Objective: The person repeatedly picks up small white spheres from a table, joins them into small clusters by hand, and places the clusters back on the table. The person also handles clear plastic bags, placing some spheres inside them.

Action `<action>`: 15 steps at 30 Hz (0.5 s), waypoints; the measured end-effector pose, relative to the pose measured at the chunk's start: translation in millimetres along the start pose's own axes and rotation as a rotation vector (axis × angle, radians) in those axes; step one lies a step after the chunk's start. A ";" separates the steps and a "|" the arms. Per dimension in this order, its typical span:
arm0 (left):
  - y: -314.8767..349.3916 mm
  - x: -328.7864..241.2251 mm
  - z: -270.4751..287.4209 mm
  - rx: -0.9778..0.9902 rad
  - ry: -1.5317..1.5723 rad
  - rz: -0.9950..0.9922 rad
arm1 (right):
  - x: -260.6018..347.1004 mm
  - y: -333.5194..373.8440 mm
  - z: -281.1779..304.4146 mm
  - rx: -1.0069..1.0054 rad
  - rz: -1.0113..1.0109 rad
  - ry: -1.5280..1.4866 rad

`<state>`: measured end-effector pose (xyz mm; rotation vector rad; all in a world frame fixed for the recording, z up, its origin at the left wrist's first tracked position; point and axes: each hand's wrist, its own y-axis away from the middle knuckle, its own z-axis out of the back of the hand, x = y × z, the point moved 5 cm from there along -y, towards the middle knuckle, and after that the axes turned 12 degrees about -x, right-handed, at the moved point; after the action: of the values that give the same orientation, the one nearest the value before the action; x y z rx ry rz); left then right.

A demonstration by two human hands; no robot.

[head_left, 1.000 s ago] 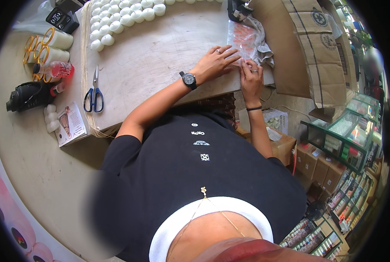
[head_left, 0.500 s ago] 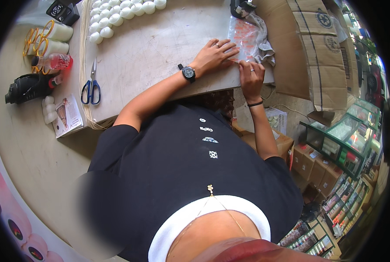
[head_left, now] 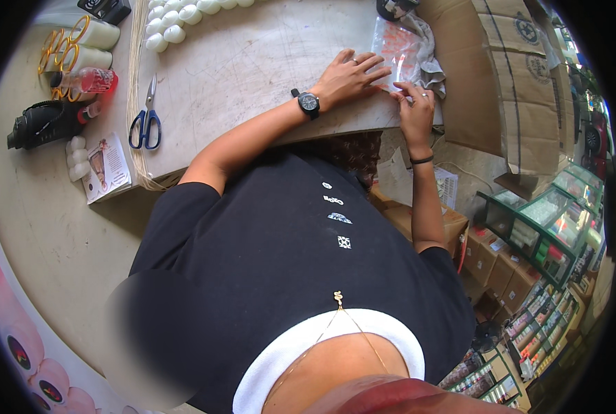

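Note:
At the table's right end lies a clear plastic bag (head_left: 393,52) with orange-red marks or pieces showing in it. My left hand (head_left: 351,81) rests palm down beside the bag's near left part, its fingers stretched and slightly apart. A black watch (head_left: 308,103) is on that wrist. My right hand (head_left: 416,112) is at the bag's near edge, thumb and fingers pinched together there. Between the two hands shows a thin orange bit, too small to name. A crumpled grey cloth (head_left: 428,58) lies against the bag's right side.
Blue-handled scissors (head_left: 145,124) lie at left beside a bundle of pale cords (head_left: 138,90). White candle-like cups (head_left: 177,21) stand in rows at the back. A red drink bottle (head_left: 90,80) and black bag (head_left: 45,124) are further left. An open cardboard box (head_left: 466,76) borders the right.
The view has shifted, so the table's things sit a little higher. My right hand's fingers have lifted and loosened slightly at the bag's edge. My left hand stays spread beside it.

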<state>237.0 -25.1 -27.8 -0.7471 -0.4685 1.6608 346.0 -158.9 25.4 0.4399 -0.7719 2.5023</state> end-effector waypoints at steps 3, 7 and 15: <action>1.4 1.3 -2.4 0.004 -0.003 -0.002 | 10.8 -8.9 10.0 -0.082 0.130 0.130; 0.3 3.3 0.5 -0.024 0.047 0.012 | 15.8 -15.3 14.1 -0.153 0.185 0.207; -6.2 3.9 9.9 0.031 0.047 0.081 | 28.9 19.4 8.1 -0.278 0.369 0.100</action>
<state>234.2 -19.1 -17.5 -0.7892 -0.3825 1.7181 312.9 -167.6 35.6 0.0783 -1.2325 2.6632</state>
